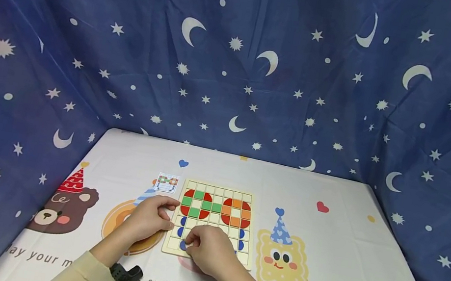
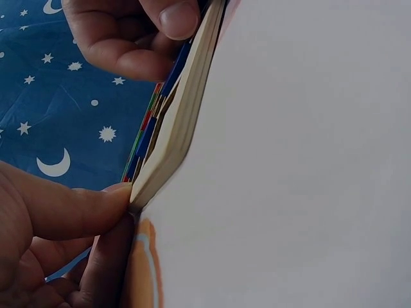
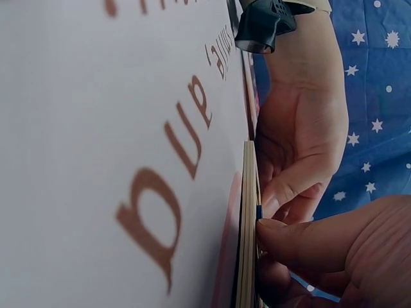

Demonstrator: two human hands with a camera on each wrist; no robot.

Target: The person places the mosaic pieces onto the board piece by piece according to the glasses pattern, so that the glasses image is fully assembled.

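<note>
Left hand [image 1: 149,220] pinches the board's [image 1: 217,192] left edge; right hand [image 1: 209,249] presses a blue piece [image 3: 259,212] near its front-left corner.

The backdrop cloth [image 1: 238,63] is deep blue, printed with white crescent moons, stars and dots. The worktop [image 1: 331,257] cover is white, with a brown bear [image 1: 61,212] in a red striped party hat, a yellow biscuit face [image 1: 283,262] in a blue hat, small red, blue and orange hearts and stars, and brown lettering. The puzzle board [image 1: 211,223] is pale wood, gridded, bearing green-and-red and orange-and-red tile rings, with blue pieces below. The pattern card [image 1: 167,183] is white, with small coloured shapes. The sleeves are beige.
</note>
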